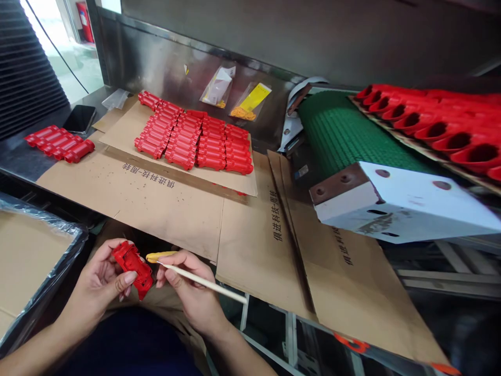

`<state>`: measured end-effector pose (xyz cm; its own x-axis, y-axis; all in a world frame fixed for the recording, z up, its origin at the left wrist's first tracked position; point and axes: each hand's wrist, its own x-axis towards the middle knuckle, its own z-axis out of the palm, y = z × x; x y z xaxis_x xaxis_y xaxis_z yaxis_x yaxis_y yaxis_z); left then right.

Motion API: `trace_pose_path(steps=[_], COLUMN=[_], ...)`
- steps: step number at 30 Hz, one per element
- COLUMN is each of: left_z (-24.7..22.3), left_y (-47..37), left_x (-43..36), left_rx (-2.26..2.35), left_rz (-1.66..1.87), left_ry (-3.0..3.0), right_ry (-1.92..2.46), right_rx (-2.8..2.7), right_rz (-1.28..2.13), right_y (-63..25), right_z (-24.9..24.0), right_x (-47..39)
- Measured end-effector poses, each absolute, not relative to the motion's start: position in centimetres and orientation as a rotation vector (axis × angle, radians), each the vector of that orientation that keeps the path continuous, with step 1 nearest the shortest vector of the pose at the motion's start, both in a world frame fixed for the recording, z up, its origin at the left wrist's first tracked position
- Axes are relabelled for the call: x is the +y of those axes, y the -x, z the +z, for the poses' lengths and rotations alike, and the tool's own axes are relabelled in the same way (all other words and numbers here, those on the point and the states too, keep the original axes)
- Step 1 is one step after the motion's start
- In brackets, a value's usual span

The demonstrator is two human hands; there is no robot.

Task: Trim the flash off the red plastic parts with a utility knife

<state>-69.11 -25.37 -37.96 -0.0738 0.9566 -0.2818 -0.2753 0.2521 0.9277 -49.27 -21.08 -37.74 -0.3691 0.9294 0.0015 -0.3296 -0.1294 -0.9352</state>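
One red plastic part (135, 267) is resting in the left hand (98, 279), whose fingers are pinching it beside the table (23, 159); the right hand (195, 292) is pinching a pale stick (211, 284) between its fingers, the tip pointing toward that part.

A green conveyor belt (336, 128) marks a factory workshop.

The left hand (107, 277) is hiding part of the red piece (135, 266). We're not telling whether the yellow thing (159, 256) at the right hand (191, 284) is being worn or held. Red tubes (450, 122) are blurring and running off the right edge; the lined box (74, 232) is leaving frame left.
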Motion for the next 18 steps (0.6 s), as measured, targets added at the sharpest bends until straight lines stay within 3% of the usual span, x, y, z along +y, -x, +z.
trace_pose_path(steps=[5,11,15,18], left_z=[-38.1,-38.6,-38.7,-38.0], left_y=[69.2,69.2,69.6,69.7], left_x=[-25.6,-25.6,-25.5,-25.0], left_rx=[1.387,1.410,1.264,1.148], left_rz=[1.317,1.338,1.275,1.283], left_ry=[-1.116,-1.191,-0.892,-0.715], right_ry=[0.690,0.645,0.160,0.282], right_rx=[-0.449,-0.134,-0.561,-1.313], right_rz=[2.048,2.139,2.385,1.915], right_y=[50.5,51.2,49.4,47.6], right_z=[-37.2,-37.0,-37.6,-37.4], right_x=[-20.7,-21.7,-22.2,-21.6])
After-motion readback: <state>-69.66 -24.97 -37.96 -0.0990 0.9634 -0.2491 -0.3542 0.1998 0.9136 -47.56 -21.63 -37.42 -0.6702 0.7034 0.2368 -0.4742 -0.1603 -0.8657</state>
